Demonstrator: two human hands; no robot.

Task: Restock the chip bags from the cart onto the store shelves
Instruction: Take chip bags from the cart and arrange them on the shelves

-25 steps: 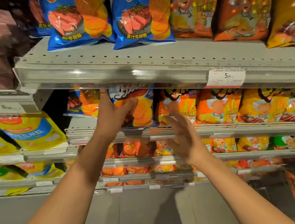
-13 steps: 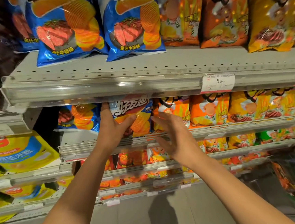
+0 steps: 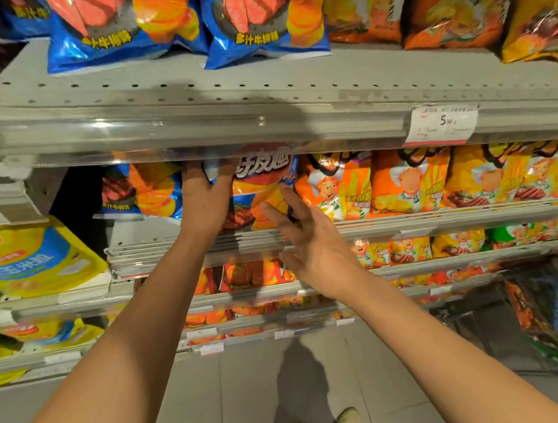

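Reaching up from the head camera's view, both bare arms stretch to the second shelf (image 3: 406, 222) of a snack aisle. The left hand (image 3: 204, 202) grips the upper left edge of a blue chip bag (image 3: 262, 185), thumb on the bag's front and the fingertips hidden behind it under the shelf above, so how those fingers lie cannot be told. That bag stands upright on the second shelf, between another blue bag (image 3: 147, 192) to its left and a row of orange bags (image 3: 336, 186) to its right, its top tucked behind the clear price rail (image 3: 196, 134) of the upper shelf. The right hand (image 3: 310, 239) is held flat with fingers (image 3: 272, 213) straight and spread, the tips touching the lower right front of the blue chip bag. A white price tag (image 3: 440, 124) sits in the rail at the right. Yellow bags (image 3: 29, 263) fill the neighbouring unit at the left. The cart (image 3: 550, 319) with more bags stands at the lower right on the grey floor (image 3: 193, 404), where a shoe tip (image 3: 348, 419) shows
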